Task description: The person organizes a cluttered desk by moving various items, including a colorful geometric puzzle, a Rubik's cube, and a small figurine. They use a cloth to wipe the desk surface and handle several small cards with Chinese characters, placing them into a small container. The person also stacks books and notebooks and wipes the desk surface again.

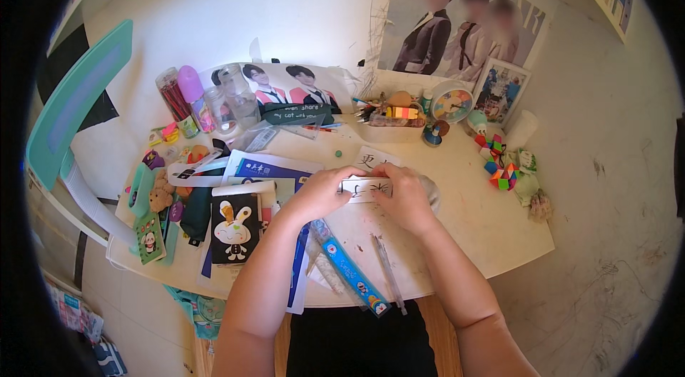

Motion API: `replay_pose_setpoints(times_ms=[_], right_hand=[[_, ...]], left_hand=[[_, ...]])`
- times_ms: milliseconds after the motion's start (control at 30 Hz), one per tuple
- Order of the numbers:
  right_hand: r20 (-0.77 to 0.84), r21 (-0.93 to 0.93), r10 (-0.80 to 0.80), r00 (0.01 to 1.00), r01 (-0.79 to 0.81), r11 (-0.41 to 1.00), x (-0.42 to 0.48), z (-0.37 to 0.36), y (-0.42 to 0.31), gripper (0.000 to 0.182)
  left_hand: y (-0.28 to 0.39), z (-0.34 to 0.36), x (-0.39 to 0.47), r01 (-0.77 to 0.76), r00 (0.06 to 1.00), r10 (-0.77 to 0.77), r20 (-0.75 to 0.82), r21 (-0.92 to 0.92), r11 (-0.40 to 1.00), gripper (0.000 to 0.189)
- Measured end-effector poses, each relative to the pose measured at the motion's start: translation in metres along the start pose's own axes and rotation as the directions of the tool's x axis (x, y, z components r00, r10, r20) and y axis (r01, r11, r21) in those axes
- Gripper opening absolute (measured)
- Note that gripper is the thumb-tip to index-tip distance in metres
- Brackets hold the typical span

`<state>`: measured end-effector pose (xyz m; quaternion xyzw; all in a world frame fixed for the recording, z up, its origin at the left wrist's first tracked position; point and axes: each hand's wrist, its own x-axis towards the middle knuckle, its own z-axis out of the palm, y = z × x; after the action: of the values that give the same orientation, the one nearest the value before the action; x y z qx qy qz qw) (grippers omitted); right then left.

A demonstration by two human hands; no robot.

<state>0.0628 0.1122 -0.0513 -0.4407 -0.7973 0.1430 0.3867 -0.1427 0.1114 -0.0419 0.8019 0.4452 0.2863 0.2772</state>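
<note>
Between my two hands is a small stack of white paper cards (364, 190) with black brush-style characters. My left hand (326, 192) grips its left end, and my right hand (404, 195) grips the right end. Just beyond the fingers, another white card (376, 157) bearing characters lies on the desk. Part of a pale, rounded item (429, 192) shows behind my right hand. Nearer to me lie a blue cartoon-printed ruler (350, 267) and a slim clear pen (389, 270).
Left of my arms are a black rabbit-print notebook (235, 230), papers (273, 165) and a teal desk lamp (80, 109). Glass jars (238, 96), a pen box (393, 130) and a round clock (452, 102) line the back. A colourful twist puzzle (500, 168) sits right.
</note>
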Motion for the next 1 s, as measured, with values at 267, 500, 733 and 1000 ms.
replay_pose_setpoints(times_ms=[267,500,733,1000], right_hand=[[0.008,0.096,0.046,0.999,-0.047,0.994,0.000,-0.001,-0.006,0.038],[0.054,0.053,0.028,0.998,-0.031,0.998,-0.003,0.006,0.007,0.037],[0.021,0.179,0.119,0.993,-0.121,0.976,0.000,0.000,-0.007,0.032],[0.002,0.224,0.143,0.990,-0.140,0.964,0.002,0.005,-0.004,0.029]], left_hand=[[-0.009,0.001,-0.001,-0.033,0.990,0.036,-0.134,0.028,0.999,0.042],[-0.008,0.011,0.002,-0.012,0.995,0.021,-0.097,0.084,0.996,0.036],[0.001,0.017,0.004,0.010,0.973,-0.023,-0.230,-0.058,0.998,0.037],[-0.002,0.016,0.006,-0.042,0.966,0.050,-0.255,0.037,0.998,0.038]])
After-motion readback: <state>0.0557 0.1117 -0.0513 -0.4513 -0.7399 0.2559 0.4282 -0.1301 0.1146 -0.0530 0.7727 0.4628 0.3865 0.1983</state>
